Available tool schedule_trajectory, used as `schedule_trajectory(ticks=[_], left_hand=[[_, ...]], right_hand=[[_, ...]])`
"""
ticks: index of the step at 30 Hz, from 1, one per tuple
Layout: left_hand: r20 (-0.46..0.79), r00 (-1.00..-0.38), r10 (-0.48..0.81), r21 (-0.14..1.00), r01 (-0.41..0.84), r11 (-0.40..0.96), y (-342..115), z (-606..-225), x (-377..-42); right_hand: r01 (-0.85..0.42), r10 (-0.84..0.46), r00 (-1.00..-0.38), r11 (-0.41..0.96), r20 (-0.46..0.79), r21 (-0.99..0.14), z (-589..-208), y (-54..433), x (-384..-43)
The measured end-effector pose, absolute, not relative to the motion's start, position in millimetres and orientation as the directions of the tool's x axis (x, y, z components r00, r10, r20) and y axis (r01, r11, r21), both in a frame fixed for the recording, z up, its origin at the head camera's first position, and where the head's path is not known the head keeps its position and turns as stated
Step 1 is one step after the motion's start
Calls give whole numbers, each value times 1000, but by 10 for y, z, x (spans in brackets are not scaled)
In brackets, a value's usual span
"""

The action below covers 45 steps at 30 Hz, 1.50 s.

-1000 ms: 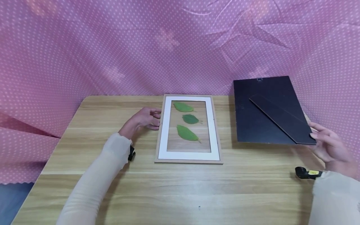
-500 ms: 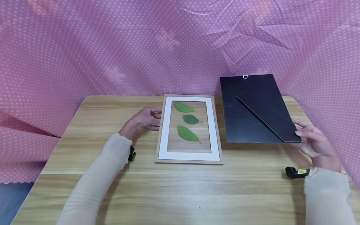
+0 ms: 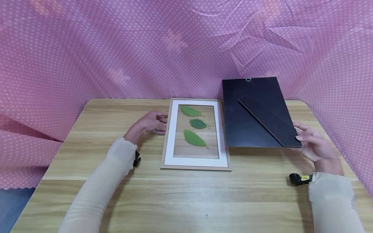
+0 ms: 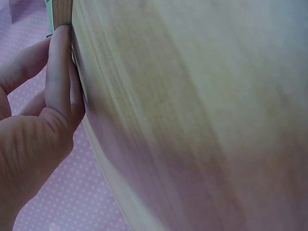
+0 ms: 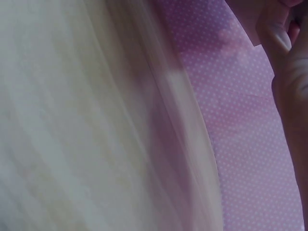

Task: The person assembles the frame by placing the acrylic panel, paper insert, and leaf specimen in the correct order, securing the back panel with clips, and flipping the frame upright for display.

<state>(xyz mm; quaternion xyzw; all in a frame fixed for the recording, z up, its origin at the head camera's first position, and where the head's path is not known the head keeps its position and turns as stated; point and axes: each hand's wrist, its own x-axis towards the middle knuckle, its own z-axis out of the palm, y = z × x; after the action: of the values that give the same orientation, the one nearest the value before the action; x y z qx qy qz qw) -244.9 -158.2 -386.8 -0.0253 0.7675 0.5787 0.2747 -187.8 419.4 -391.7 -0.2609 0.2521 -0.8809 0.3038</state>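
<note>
A picture frame (image 3: 166, 149) with a thin wooden border and a white inner mat lies flat on the table. Inside its window are three green leaves (image 3: 194, 138), one above another. My left hand (image 3: 150, 123) rests at the frame's left side, fingers loosely bent; in the left wrist view its fingertips touch the wooden edge. To the right, a black backing board (image 3: 253, 129) with a stand leg (image 3: 268, 121) and a small metal hanger is held raised and tilted. My right hand (image 3: 316, 145) pinches its near right corner, the thumb over the leg's end.
The wood-grain table (image 3: 180, 197) stretches forward to a pink dotted cloth (image 3: 151, 48) hanging behind and at both sides. Black wrist devices (image 3: 300, 179) sit at both sleeves. A tiny dark mark lies on the tabletop near the front.
My right hand has carried the backing board left, so it now overlaps the frame's right edge in the head view. My left hand and the frame have stayed in place.
</note>
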Motion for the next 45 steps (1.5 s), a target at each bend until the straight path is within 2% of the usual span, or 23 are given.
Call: schedule_trajectory(ticks=[14,18,23,34,45], left_hand=[[-457,-851,257,875,-379,301,-1568,-3885,-2415],[-456,-852,257,876,-378,300,-1573,-3883,-2413],[-451,-855,257,877,-371,304,-1579,-3882,-2418],[-453,-857,246,878,-381,290,-1554,-3878,-2421],[-449,-858,251,879,-373,297,-1567,-3881,-2413]], right_hand=[[463,-740,-605,-628,295,-626,-3941,3956,-1964],[447,-750,-603,-600,272,-663,-3959,3888,-1984],[458,-781,-569,-561,258,-690,-3956,3779,-2028],[438,-787,-576,-526,221,-729,-3950,3598,-2097],[418,-822,-544,-441,170,-795,-3915,3445,-2108]])
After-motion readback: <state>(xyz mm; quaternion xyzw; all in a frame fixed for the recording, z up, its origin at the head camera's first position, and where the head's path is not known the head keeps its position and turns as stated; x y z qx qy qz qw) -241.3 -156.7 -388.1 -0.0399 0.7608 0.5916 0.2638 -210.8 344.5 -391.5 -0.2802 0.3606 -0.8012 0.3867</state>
